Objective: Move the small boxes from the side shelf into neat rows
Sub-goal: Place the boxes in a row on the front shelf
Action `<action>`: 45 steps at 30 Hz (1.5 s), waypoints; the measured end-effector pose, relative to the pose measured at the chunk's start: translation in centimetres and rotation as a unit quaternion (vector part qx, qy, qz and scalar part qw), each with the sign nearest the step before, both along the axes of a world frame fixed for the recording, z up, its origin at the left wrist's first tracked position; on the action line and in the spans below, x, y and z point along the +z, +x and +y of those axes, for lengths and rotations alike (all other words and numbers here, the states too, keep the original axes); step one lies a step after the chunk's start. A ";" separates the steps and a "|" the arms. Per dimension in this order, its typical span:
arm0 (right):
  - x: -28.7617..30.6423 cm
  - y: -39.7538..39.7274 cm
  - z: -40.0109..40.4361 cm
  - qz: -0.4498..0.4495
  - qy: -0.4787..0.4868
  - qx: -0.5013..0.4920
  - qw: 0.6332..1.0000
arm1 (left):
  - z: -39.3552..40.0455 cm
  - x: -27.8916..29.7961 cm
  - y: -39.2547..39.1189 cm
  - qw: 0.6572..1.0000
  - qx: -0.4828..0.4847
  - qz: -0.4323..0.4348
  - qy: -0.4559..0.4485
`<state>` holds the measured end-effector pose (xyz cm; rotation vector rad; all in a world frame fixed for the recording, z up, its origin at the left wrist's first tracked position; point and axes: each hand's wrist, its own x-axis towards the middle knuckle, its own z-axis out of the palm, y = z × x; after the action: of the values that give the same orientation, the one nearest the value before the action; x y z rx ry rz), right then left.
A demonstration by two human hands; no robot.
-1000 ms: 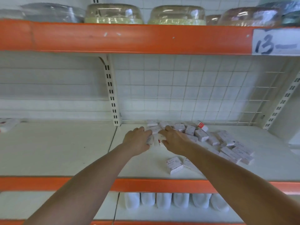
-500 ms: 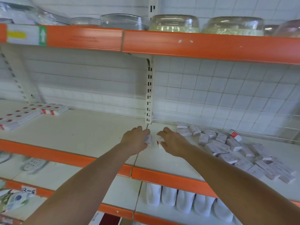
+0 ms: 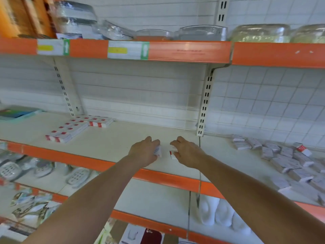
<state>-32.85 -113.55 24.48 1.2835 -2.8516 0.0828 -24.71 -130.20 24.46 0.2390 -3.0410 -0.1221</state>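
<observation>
Both hands have travelled leftward since the earlier frame, away from the loose heap of small white cardboard boxes [image 3: 283, 161] on the right shelf section and across the slotted metal upright [image 3: 204, 110]. Each hand carries boxes: the left hand [image 3: 144, 153] has its fingers curled closed around a small white box [image 3: 158, 150], and the right hand [image 3: 187, 152] closes on a white box with a red mark [image 3: 172, 152]. They hang just above the pale shelf board [image 3: 112, 143], side by side. The neat rows of white-and-red boxes [image 3: 77, 126] lie to the left and further back, with their long axis running diagonally toward the wall. The left hand is nearer to them, so I think it should set down first.
</observation>
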 end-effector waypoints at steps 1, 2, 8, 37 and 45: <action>0.0 0.6 -1.2 0.001 -0.002 -0.001 1.000 | -1.2 0.1 0.7 1.000 0.002 0.001 0.000; -0.1 1.1 -2.4 0.001 -0.003 -0.002 1.000 | -2.5 0.1 1.3 1.000 0.004 -0.001 0.001; -0.5 3.8 -8.3 0.002 0.000 0.006 1.000 | -8.7 -0.1 4.1 1.000 0.015 -0.008 0.003; -1.6 -3.6 -31.0 -0.006 0.048 0.150 0.988 | -28.6 -2.0 -0.9 0.990 0.135 -0.024 -0.014; -2.1 -4.9 -35.9 -0.002 0.066 0.141 0.988 | -34.1 -3.6 -2.7 0.994 0.108 -0.014 -0.030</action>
<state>-37.76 -149.45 22.41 1.7075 -2.6976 -0.1043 -27.42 -164.31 20.87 0.5649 -3.0163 -0.0112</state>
